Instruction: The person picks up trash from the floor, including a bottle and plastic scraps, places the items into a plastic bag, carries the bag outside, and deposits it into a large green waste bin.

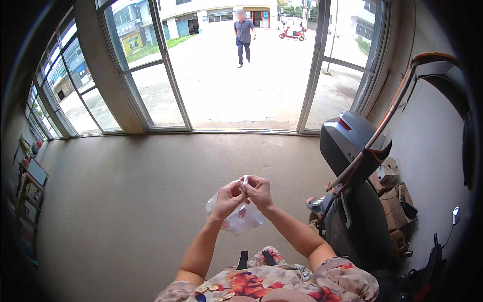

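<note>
My left hand (227,198) and my right hand (259,191) meet in front of me at the middle of the head view. Both pinch the top of a small clear plastic bag (240,220), which hangs below my fingers. Something small and reddish shows through the bag, too small to tell what. My bare forearms rise from the lower edge, above a flowered garment.
A dark scooter (352,201) with a grey rear box stands close on my right, cardboard boxes (395,201) behind it. Bare concrete floor (126,201) spreads left and ahead. An open glass doorway (241,121) faces a yard where a person (244,35) walks. Shelves (27,191) line the left wall.
</note>
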`<state>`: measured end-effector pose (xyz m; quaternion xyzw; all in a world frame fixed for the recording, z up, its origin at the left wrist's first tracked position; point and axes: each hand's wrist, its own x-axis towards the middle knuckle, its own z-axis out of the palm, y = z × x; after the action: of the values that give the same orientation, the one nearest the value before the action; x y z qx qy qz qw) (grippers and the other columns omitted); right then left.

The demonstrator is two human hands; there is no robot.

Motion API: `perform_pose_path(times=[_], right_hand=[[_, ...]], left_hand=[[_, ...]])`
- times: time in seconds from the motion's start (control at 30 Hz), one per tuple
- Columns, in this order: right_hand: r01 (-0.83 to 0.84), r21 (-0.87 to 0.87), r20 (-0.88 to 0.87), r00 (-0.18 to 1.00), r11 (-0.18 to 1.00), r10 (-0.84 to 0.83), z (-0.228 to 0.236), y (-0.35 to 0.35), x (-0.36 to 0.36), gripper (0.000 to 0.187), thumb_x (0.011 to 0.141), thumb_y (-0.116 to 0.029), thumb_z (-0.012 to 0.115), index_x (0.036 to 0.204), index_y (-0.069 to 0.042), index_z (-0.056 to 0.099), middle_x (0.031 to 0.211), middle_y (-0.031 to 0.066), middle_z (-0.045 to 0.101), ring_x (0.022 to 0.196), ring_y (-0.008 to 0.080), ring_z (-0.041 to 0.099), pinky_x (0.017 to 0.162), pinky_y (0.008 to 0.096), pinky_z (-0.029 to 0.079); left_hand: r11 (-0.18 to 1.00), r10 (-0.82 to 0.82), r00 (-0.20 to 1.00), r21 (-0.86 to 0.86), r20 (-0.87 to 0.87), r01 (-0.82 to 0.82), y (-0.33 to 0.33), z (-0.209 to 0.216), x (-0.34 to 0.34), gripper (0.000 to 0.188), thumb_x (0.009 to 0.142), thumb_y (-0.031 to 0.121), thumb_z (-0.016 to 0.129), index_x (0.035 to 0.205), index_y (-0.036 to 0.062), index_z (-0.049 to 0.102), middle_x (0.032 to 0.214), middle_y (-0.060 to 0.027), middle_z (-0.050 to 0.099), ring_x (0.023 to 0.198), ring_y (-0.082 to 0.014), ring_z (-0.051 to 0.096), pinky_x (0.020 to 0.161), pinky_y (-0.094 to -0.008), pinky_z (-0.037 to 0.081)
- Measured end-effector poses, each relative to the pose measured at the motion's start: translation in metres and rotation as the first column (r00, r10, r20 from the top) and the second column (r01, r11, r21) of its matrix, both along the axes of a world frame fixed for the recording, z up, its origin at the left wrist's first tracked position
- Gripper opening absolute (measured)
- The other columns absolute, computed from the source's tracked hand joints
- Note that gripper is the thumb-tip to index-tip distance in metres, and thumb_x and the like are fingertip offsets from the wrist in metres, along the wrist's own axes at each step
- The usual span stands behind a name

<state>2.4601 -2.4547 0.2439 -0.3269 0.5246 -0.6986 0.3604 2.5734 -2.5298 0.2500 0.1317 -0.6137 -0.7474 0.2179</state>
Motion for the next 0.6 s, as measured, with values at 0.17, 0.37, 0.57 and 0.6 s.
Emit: perform_pose_path(times=[0.17,0.37,0.57,0.6], right_hand=[[0.076,-0.155,0.143,0.988,0.985,-0.054,-0.013,-0.106,-0.099,0.01,0.088,0.0,0.054,0.089,0.001,0.064,0.077,0.0031,0.064,0.064,0.0068,0.057,0.052,0.0222,0.047],[-0.155,-0.081,0.12,0.979,0.985,0.164,0.0,-0.249,-0.232,0.01,0.089,-0.01,0.059,0.086,-0.001,0.062,0.075,0.0004,0.061,0.065,0.0064,0.051,0.06,0.0215,0.042],[-0.379,-0.229,0.341,0.832,0.897,0.438,0.081,-0.358,-0.349,0.01,0.09,-0.012,0.058,0.089,-0.003,0.055,0.078,-0.0001,0.053,0.064,0.0059,0.043,0.06,0.0223,0.038],[-0.366,-0.236,0.451,0.779,0.9,0.435,0.092,-0.373,-0.365,0.009,0.089,-0.011,0.058,0.089,-0.003,0.053,0.077,-0.0004,0.051,0.063,0.0059,0.042,0.06,0.0225,0.038]], left_hand=[[0.663,0.45,0.874,-0.724,0.183,-0.189,-0.076,0.02,-0.092,0.026,0.088,0.005,0.054,0.115,0.0042,0.058,0.078,-0.0111,0.066,0.068,-0.0156,0.066,0.062,-0.0292,0.05],[0.351,0.603,0.797,-0.889,-0.025,-0.294,-0.214,0.024,-0.205,0.011,0.089,0.009,0.054,0.095,0.0,0.057,0.073,-0.0112,0.062,0.064,-0.0207,0.066,0.059,-0.0356,0.048],[0.862,0.474,0.873,-0.143,-0.118,-0.487,-0.36,0.072,-0.316,0.013,0.087,0.006,0.044,0.077,-0.0002,0.048,0.066,-0.0094,0.052,0.068,-0.02,0.058,0.064,-0.0328,0.048],[0.872,0.43,0.886,0.333,-0.172,-0.359,-0.397,0.07,-0.33,0.013,0.085,0.004,0.042,0.073,0.0004,0.048,0.064,-0.0084,0.05,0.068,-0.0198,0.056,0.066,-0.0324,0.048]])
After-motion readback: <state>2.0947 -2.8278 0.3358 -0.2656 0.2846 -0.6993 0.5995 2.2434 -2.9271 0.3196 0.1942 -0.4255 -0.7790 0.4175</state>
